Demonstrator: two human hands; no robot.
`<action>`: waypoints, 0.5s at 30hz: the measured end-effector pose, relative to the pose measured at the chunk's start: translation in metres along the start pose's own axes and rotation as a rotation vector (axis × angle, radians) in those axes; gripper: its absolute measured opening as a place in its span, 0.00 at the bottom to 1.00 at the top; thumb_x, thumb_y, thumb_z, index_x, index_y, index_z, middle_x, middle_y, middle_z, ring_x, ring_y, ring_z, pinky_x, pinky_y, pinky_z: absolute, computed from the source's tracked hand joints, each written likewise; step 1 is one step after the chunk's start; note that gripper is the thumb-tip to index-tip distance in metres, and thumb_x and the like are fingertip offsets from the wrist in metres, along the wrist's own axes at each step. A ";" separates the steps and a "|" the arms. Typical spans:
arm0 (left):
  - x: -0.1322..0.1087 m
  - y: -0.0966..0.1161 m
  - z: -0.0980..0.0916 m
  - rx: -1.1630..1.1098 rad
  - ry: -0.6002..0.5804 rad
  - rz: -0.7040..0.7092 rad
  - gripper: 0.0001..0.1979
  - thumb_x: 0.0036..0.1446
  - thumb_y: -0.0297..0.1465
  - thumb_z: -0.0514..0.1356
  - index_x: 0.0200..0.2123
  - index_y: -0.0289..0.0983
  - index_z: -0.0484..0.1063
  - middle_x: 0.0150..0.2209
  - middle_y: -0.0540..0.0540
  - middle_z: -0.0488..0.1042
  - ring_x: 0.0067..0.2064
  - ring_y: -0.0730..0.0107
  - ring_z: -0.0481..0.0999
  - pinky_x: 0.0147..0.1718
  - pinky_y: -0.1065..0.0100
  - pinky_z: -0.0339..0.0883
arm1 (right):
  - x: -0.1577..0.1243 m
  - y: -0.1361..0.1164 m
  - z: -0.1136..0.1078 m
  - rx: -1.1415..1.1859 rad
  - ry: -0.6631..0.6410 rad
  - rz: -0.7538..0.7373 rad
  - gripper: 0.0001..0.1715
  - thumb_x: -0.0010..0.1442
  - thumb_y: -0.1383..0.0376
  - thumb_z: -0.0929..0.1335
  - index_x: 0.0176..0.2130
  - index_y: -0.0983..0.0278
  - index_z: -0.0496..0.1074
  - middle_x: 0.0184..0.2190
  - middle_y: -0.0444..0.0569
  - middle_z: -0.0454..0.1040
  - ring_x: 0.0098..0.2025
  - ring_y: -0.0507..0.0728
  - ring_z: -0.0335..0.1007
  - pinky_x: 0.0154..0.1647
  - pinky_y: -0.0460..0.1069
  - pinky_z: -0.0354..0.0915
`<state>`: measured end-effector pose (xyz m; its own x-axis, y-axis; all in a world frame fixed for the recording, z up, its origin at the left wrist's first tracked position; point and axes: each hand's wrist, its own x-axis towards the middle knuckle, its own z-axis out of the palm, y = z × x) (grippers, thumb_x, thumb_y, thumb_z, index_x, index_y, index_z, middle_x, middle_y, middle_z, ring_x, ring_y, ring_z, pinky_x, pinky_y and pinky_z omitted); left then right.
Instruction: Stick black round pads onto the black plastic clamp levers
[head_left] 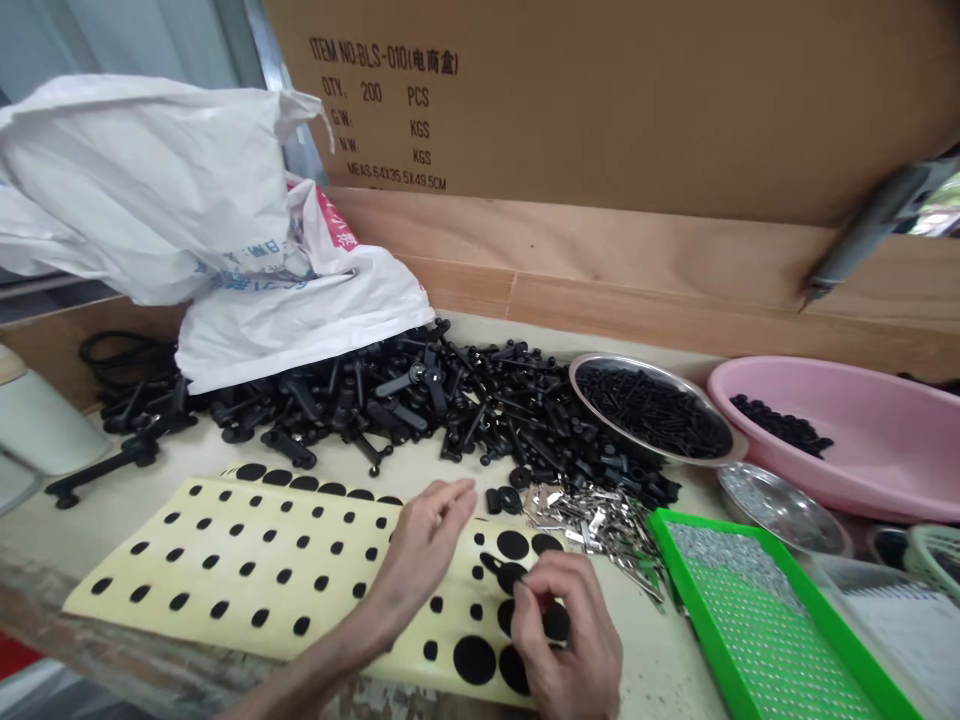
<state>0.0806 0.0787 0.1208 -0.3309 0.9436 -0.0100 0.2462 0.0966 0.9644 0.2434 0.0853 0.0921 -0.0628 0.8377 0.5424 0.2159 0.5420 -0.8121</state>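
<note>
Pale yellow backing sheets (247, 540) carry rows of small black stickers (220, 609) and larger round black stickers (475, 660). My left hand (431, 540) lies over the sheet with its fingers stretched out together, holding nothing visible. On the right part of the sheet, my right hand (574, 630) is closed in a pinch of thumb and forefinger at the edge of a round black sticker (511, 577). A small dark oval shape juts from that sticker's left side. The right palm hides some of the large stickers below it.
Black plastic parts (405, 400) are heaped behind the sheet under a white sack (300, 310). Flat metal pieces (592, 520) lie beside a green tray (757, 610) of small shiny bits. A steel bowl (652, 410), a pink basin (885, 430) and an electric screwdriver (862, 235) are further right.
</note>
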 end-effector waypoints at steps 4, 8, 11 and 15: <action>0.044 -0.002 0.008 0.223 0.077 0.142 0.16 0.55 0.37 0.60 0.46 0.40 0.74 0.45 0.41 0.73 0.48 0.54 0.69 0.49 0.57 0.59 | 0.003 0.004 -0.003 -0.013 0.163 0.002 0.05 0.60 0.65 0.66 0.30 0.60 0.67 0.31 0.48 0.67 0.34 0.56 0.64 0.33 0.50 0.60; 0.080 -0.008 0.032 0.190 0.061 0.159 0.14 0.46 0.29 0.65 0.40 0.39 0.75 0.32 0.48 0.74 0.38 0.59 0.72 0.43 0.61 0.61 | 0.006 0.006 -0.004 0.007 0.124 0.091 0.09 0.60 0.60 0.66 0.30 0.61 0.67 0.31 0.48 0.67 0.35 0.57 0.64 0.33 0.49 0.60; 0.082 -0.006 0.033 0.102 0.063 0.140 0.10 0.50 0.29 0.61 0.38 0.36 0.74 0.25 0.50 0.72 0.30 0.64 0.72 0.36 0.64 0.62 | 0.005 0.006 -0.006 0.026 0.123 0.135 0.09 0.60 0.61 0.67 0.30 0.61 0.68 0.31 0.47 0.67 0.34 0.56 0.64 0.34 0.49 0.60; 0.052 0.003 -0.008 -0.053 0.057 0.103 0.13 0.55 0.34 0.59 0.42 0.34 0.73 0.33 0.45 0.77 0.35 0.65 0.75 0.37 0.66 0.66 | 0.008 0.011 -0.008 0.066 0.092 0.209 0.11 0.60 0.58 0.66 0.30 0.61 0.68 0.32 0.47 0.68 0.35 0.56 0.65 0.35 0.49 0.61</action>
<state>0.0564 0.1256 0.1249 -0.3576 0.9281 0.1034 0.2336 -0.0183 0.9722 0.2530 0.0971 0.0892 0.0659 0.9243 0.3760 0.1504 0.3633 -0.9195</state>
